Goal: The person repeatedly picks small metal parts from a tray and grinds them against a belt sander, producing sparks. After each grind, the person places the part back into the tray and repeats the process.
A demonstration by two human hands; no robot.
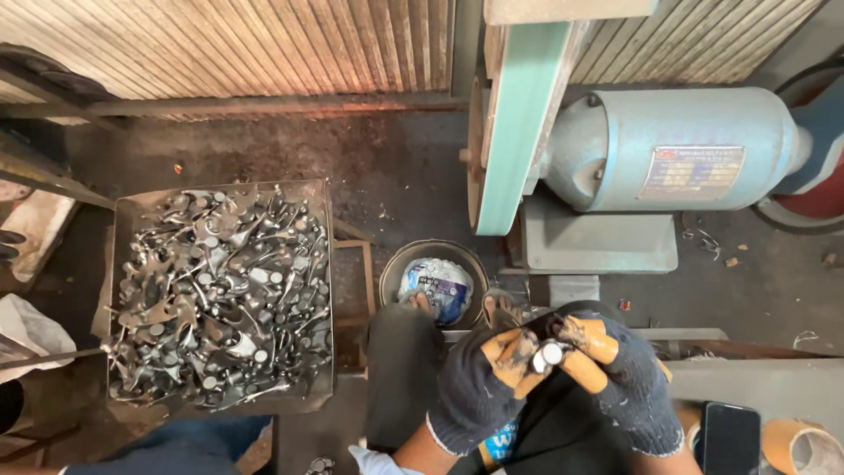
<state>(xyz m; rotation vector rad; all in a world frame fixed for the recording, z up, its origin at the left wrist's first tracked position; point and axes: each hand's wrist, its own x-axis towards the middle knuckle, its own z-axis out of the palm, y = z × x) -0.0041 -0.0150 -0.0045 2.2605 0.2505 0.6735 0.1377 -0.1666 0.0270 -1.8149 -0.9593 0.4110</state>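
Note:
Both my hands wear dark knitted gloves with orange-tan finger wraps. My left hand (pixel 479 383) and my right hand (pixel 629 383) meet at lower centre and together grip a small metal part (pixel 549 354) with a round shiny end facing up. The part sits between the fingertips of both hands, above my dark-trousered lap. Just beyond it, my bare toes show by a round container (pixel 393 266).
A metal tray (pixel 120 215) heaped with several raw metal castings stands at left. A belt grinder with a green belt (pixel 519 114) and a blue motor (pixel 677 145) stands ahead. The round container holds a white-blue packet (pixel 437 286). A dark phone (pixel 731 437) and a tape roll (pixel 800 444) lie at lower right.

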